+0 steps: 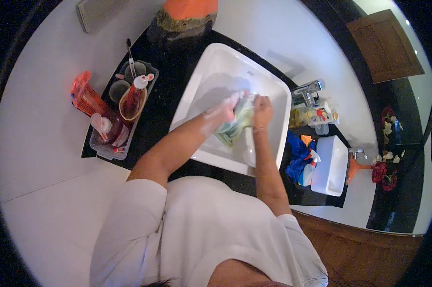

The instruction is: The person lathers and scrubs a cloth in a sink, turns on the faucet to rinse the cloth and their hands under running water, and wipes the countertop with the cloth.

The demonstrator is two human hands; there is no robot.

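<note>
The right hand (262, 111) was curled around the upper edge of the green-and-white cloth (231, 130). The lathered left hand (229, 109) lay against the cloth at 9 o'clock from it; blurred fingers, grip could not be told. Cloth bunched toward 7 o'clock inside the white basin (215, 64), presumably kept there to contain suds. The faucet (311, 88) stood at 2 o'clock, likely for reach; the plastic tray (106, 149) sat at 9 o'clock, apparently away from splashing.
</note>
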